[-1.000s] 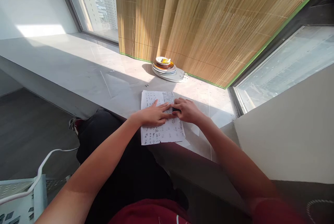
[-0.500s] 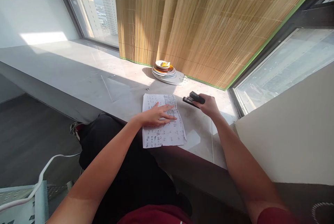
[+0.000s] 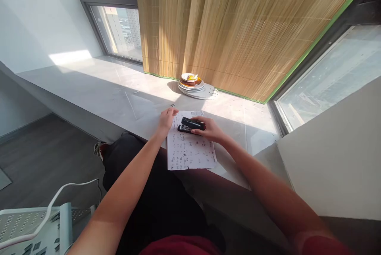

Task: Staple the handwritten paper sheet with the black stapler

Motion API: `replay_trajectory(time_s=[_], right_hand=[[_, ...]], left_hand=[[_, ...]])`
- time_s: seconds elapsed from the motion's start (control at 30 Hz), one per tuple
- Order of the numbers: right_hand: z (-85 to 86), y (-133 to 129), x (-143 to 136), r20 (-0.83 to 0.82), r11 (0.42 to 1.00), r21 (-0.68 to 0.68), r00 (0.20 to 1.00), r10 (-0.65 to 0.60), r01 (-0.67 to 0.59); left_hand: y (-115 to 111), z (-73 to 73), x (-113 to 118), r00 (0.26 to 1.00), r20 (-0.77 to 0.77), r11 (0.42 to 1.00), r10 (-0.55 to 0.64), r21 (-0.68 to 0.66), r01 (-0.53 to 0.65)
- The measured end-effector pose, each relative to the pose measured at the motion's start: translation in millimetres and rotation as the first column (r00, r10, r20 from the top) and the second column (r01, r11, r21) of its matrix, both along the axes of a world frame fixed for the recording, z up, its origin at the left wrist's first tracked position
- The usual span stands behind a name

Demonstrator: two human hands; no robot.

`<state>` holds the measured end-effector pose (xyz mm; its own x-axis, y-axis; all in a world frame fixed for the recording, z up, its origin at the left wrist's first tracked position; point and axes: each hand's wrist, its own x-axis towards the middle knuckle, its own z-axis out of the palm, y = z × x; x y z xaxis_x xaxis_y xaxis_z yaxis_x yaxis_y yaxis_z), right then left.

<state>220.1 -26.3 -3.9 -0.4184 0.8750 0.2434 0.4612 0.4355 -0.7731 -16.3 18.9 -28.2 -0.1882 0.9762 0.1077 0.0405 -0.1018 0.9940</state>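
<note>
Window ledge (image 3: pixel 113 92), pale and smooth, crossed by sunlight and shadow; behind it, one slatted blind (image 3: pixel 232 29), straw-coloured with green edging, between two dark-framed windows.

Stack of plates (image 3: pixel 192 87), mostly white with brown among them: on the ledge, near the blind.

Sheet of paper (image 3: pixel 195 158), white, closely handwritten: at the ledge's front edge, before the person.

Stapler (image 3: pixel 193 123), black, its nose pointing left, upper arm raised off the base: over the upper part of the sheet; whether it touches cannot be told.

Right hand (image 3: pixel 210 129): closed about the stapler's rear end, fingers above, thumb below.

Left hand (image 3: pixel 166 121): at the sheet's upper left edge, fingers bent and held close together; whether they pinch the paper cannot be told.
</note>
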Motion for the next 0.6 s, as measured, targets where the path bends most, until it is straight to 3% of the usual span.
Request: replay_trajectory(time_s=[0.1,0.2,0.33,0.5,0.6], right_hand=[[4.4,0,23,-0.118,0.975,-0.196,0.99,0.078,-0.1],[5.1,0,37,-0.271,0.891,-0.382,0.951,0.146,-0.245],[-2.6,8,39,-0.384,0.819,-0.508,0.921,0.061,-0.266],[-7.0,17,40,-0.345,0.828,-0.54,0.937,-0.053,-0.151],[-4.2,10,35,-0.324,0.918,-0.383,0.946,-0.031,-0.101]], left_hand=[[-1,2.2,-1,0.999,0.032,1.0,0.014,-0.026,-0.013],[-1,3.1,-1,0.997,0.075,0.999,0.017,-0.047,-0.014],[-1,2.0,-2,0.997,0.081,0.998,0.015,-0.057,-0.01],[1,5.9,-7,0.987,0.162,0.996,-0.016,-0.081,0.029],[1,10.9,-10,0.971,0.24,0.992,-0.011,-0.122,0.042]])
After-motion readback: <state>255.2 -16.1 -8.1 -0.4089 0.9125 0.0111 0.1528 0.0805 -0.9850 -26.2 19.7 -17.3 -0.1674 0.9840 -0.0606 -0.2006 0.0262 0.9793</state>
